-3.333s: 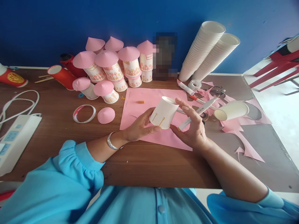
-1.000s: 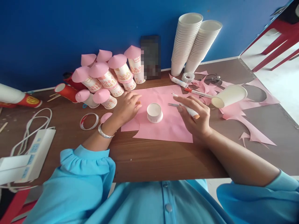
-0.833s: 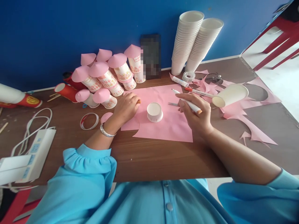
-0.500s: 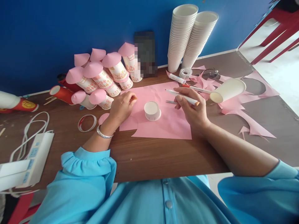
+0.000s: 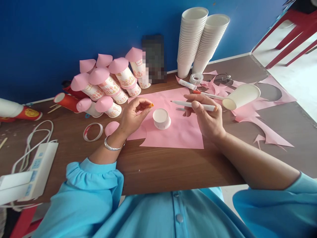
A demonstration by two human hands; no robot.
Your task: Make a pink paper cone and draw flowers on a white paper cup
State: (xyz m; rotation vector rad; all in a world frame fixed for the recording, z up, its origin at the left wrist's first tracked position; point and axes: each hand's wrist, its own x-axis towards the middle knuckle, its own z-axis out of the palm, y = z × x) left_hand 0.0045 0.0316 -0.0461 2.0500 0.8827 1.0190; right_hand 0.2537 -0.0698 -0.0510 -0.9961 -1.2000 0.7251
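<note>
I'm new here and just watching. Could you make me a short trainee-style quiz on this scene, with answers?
1. Which thing does the right hand hold?
A) a roll of tape
B) a white marker
C) a pair of scissors

2. True or false: the white cup between the hands stands upside down on the pink sheet.

3. Fill in the missing word: the fingers of the left hand pinch a small orange ____.

Key: 1 B; 2 true; 3 cap.

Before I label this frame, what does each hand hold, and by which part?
The left hand pinches an orange cap behind its open end; the right hand grips a marker around mid-barrel.
</note>
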